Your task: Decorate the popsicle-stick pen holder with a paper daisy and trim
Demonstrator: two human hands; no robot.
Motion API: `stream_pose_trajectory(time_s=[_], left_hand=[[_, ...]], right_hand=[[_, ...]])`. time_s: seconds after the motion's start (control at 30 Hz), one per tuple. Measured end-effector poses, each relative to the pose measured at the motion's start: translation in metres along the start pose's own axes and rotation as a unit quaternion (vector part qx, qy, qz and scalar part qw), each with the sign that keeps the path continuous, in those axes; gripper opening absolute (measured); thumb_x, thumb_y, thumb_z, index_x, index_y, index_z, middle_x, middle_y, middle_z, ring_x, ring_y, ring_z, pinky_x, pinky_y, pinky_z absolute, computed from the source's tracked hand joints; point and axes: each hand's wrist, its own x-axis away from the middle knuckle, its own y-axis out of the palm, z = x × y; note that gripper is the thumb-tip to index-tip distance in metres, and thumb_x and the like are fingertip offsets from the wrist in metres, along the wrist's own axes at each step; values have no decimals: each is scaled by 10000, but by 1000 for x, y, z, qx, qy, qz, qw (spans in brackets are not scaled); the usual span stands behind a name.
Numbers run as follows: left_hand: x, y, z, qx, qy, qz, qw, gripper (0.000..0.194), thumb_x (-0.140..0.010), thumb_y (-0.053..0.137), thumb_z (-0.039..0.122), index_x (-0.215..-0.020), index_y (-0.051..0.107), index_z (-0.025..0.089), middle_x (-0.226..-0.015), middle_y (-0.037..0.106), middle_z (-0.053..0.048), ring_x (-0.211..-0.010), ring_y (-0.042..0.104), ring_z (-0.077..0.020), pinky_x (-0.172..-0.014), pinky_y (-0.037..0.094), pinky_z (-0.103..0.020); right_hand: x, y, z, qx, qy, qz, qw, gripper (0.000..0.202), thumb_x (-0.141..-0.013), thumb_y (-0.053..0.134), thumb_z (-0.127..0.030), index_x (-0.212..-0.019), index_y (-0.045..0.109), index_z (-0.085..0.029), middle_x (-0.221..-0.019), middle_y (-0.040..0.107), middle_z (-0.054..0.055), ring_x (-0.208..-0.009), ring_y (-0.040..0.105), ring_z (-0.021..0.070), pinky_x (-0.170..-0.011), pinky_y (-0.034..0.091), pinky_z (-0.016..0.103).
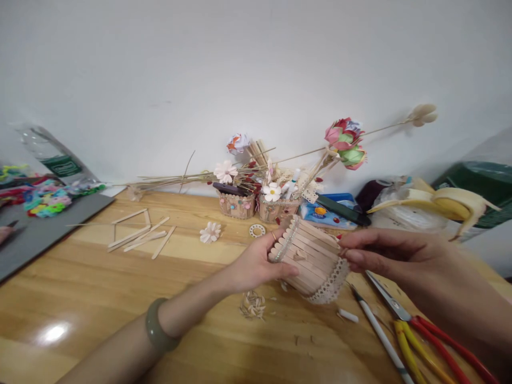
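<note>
A small container of wooden craft sticks (310, 256), tilted on its side, has a glittery band near one end and white lace trim around the other. My left hand (264, 261) grips it at the glittery end, thumb along the sticks. At the lace end, my right hand (372, 253) has its thumb and index finger pinched together against the edge; what lies between them is too small to make out. Below the container, a small pile of wood slivers (253, 305) and a short white piece (348, 316) lie on the table (192, 341).
Scissors (394, 304), a white pen (378, 330) and yellow-handled tool lie at right. Two flower-filled baskets (236, 205) stand by the wall. Loose sticks (138, 232) and a white flower (210, 233) lie left. Another person's fingertips (5, 233) show at the far left edge.
</note>
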Motion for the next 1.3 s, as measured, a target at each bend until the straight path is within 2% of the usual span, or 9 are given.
stream_pose_trajectory(time_s=[0.27,0.43,0.6,0.67,0.8,0.93,1.3], left_hand=[[-1,-1,-1,3,-7,-2,1000,598,-637,759,245,-1190,548,162,-1208,609,-110,-1090,552,-269,-915,419,-362],[-1,-2,-1,10,-7,-11,1000,623,-631,766,291,-1195,538,159,-1196,610,-108,-1084,551,-271,-915,418,-363],[0,-2,0,24,-8,-20,999,604,-621,773,299,-1166,551,161,-1177,618,-101,-1069,555,-269,-910,415,-361],[0,-2,1,26,-7,-23,999,559,-631,765,270,-1138,560,155,-1147,629,-96,-1043,564,-254,-902,415,-351],[1,0,4,20,-19,-30,999,527,-629,759,231,-1110,560,148,-1090,641,-81,-979,578,-228,-861,430,-332],[2,1,6,19,-34,-30,999,506,-617,765,237,-1075,567,156,-1020,647,-59,-912,587,-208,-824,441,-326],[4,3,9,9,-38,-30,999,498,-601,767,223,-1053,567,162,-986,629,-44,-886,570,-200,-807,434,-322]], right_hand=[[-2,-3,-1,63,-49,9,997,245,-715,669,-481,-792,738,-259,-796,722,36,-697,685,162,-619,550,195],[-1,1,-13,117,-80,5,990,279,-713,640,-531,-735,732,-269,-757,717,20,-666,674,169,-593,545,226],[-7,4,-26,167,-96,-23,981,411,-724,574,-627,-640,698,-244,-616,678,5,-542,608,131,-479,465,201],[-10,3,-29,184,-104,-46,976,395,-742,574,-591,-627,681,-228,-586,657,-1,-516,576,114,-458,430,191],[-13,2,-31,205,-104,-114,966,253,-793,535,-400,-656,648,-220,-627,648,-13,-562,571,110,-489,424,191],[-15,5,-35,211,-95,-158,960,214,-798,516,-337,-650,613,-215,-611,619,-27,-546,540,96,-478,412,185],[-17,8,-34,273,-170,-168,932,154,-808,523,-228,-693,624,-218,-594,603,-48,-497,518,61,-452,358,165]])
